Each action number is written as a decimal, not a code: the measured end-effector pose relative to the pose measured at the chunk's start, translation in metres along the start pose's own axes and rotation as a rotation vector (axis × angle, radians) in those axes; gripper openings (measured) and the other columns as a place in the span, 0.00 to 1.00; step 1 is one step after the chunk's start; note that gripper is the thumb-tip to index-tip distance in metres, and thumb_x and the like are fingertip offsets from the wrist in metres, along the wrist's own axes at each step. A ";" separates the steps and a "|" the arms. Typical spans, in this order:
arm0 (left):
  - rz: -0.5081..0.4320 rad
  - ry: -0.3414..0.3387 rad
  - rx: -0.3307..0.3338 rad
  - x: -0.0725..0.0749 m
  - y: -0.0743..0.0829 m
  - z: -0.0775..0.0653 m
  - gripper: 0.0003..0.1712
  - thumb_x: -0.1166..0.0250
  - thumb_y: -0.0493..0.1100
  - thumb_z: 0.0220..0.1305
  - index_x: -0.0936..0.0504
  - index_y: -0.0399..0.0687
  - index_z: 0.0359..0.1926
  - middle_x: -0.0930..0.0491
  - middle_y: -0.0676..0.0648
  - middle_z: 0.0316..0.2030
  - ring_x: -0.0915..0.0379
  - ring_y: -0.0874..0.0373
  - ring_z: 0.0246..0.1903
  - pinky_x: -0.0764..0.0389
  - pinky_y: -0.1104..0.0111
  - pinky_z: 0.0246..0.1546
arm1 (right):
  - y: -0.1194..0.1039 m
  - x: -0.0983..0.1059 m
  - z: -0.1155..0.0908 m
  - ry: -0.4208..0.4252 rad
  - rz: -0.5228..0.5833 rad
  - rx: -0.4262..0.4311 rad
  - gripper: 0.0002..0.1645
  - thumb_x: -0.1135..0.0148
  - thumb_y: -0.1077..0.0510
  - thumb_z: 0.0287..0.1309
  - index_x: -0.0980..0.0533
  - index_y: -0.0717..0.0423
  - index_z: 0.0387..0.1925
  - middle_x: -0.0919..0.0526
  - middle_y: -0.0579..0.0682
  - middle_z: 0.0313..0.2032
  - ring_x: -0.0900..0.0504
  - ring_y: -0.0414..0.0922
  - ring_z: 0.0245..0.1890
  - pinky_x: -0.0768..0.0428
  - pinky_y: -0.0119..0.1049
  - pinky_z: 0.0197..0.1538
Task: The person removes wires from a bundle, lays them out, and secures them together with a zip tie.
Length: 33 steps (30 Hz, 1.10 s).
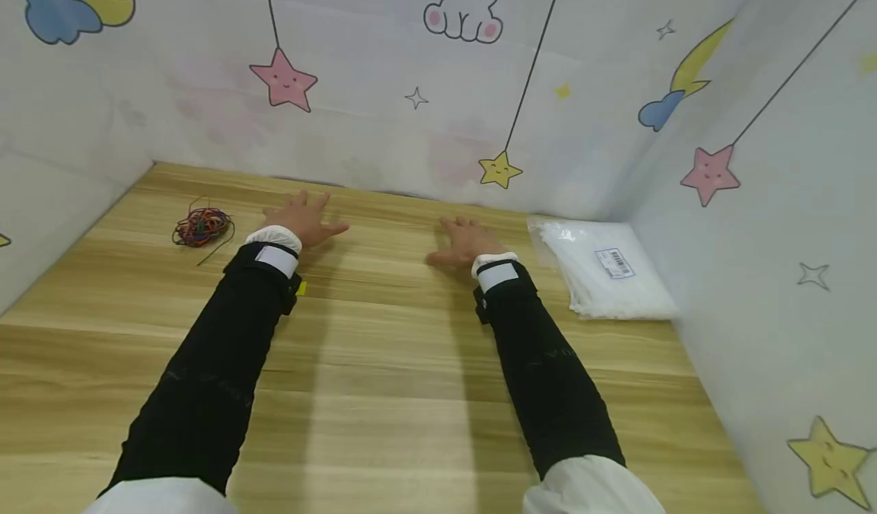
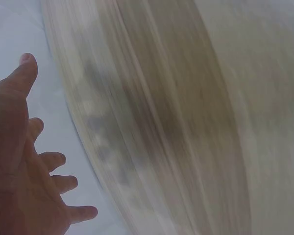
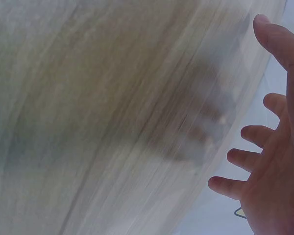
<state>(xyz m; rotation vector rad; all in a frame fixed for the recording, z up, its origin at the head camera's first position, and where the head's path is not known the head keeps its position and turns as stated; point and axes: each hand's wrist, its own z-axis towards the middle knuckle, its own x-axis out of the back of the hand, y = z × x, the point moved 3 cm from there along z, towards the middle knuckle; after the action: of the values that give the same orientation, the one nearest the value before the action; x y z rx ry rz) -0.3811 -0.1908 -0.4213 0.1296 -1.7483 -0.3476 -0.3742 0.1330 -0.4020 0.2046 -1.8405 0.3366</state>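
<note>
My left hand (image 1: 301,218) is stretched out over the far left part of the wooden table (image 1: 390,362), fingers spread and holding nothing. To its left lies a tangled bundle of thin coloured wires (image 1: 202,227) with one loose end. The right hand (image 1: 466,243) reaches out over the far middle of the table, also with spread fingers and nothing in it. Right of that hand is a clear plastic bag of white strips (image 1: 606,269) with a barcode label. Both wrist views show the left palm (image 2: 19,161) and right palm (image 3: 277,181) held above the wood, casting shadows on it.
A white cloth wall (image 1: 370,118) printed with stars and a bear rises behind the table's far edge. Similar cloth walls stand at the left (image 1: 62,156) and right (image 1: 760,270). A small yellow tag (image 1: 301,288) shows beside the left wrist strap.
</note>
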 end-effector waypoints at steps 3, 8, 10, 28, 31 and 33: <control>-0.001 0.012 0.010 0.005 -0.011 -0.005 0.57 0.52 0.78 0.69 0.54 0.47 0.83 0.61 0.25 0.78 0.69 0.21 0.74 0.58 0.21 0.61 | -0.002 -0.003 0.002 -0.001 0.002 0.008 0.58 0.40 0.25 0.63 0.51 0.43 0.83 0.48 0.58 0.80 0.49 0.61 0.78 0.41 0.58 0.74; 0.044 0.091 0.014 0.020 -0.022 -0.022 0.49 0.44 0.63 0.75 0.50 0.40 0.81 0.53 0.24 0.76 0.61 0.22 0.74 0.52 0.23 0.63 | -0.003 -0.006 0.004 -0.017 0.017 0.005 0.57 0.40 0.25 0.64 0.51 0.42 0.83 0.49 0.57 0.80 0.48 0.60 0.78 0.40 0.56 0.74; 0.058 0.151 0.014 0.028 -0.027 -0.030 0.45 0.40 0.58 0.75 0.46 0.37 0.79 0.49 0.23 0.75 0.59 0.22 0.73 0.49 0.24 0.63 | -0.005 -0.005 0.003 -0.013 0.023 0.003 0.56 0.40 0.26 0.64 0.50 0.42 0.83 0.49 0.56 0.80 0.48 0.59 0.78 0.40 0.56 0.74; -0.059 0.279 0.221 0.042 -0.107 -0.081 0.36 0.44 0.49 0.75 0.40 0.34 0.75 0.58 0.14 0.71 0.66 0.16 0.70 0.52 0.22 0.60 | -0.073 0.004 0.010 0.075 -0.158 0.212 0.43 0.41 0.38 0.74 0.40 0.54 0.79 0.32 0.55 0.74 0.34 0.52 0.73 0.37 0.43 0.73; -0.081 0.271 0.212 0.040 -0.110 -0.085 0.36 0.43 0.48 0.74 0.40 0.34 0.75 0.56 0.15 0.70 0.59 0.14 0.67 0.45 0.23 0.58 | -0.087 0.000 0.010 0.076 -0.176 0.255 0.40 0.42 0.39 0.74 0.37 0.54 0.77 0.30 0.54 0.73 0.34 0.51 0.74 0.38 0.42 0.74; -0.077 0.264 0.181 0.039 -0.108 -0.088 0.35 0.42 0.46 0.73 0.38 0.32 0.73 0.51 0.14 0.68 0.53 0.14 0.65 0.40 0.25 0.56 | -0.096 -0.001 0.008 0.078 -0.168 0.288 0.38 0.42 0.40 0.75 0.34 0.54 0.76 0.29 0.53 0.72 0.35 0.50 0.74 0.38 0.41 0.74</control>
<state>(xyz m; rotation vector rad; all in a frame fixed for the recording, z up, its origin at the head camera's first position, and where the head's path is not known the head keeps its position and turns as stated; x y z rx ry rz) -0.3151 -0.3179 -0.4029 0.3584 -1.5135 -0.2167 -0.3511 0.0394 -0.3933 0.5344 -1.6803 0.4841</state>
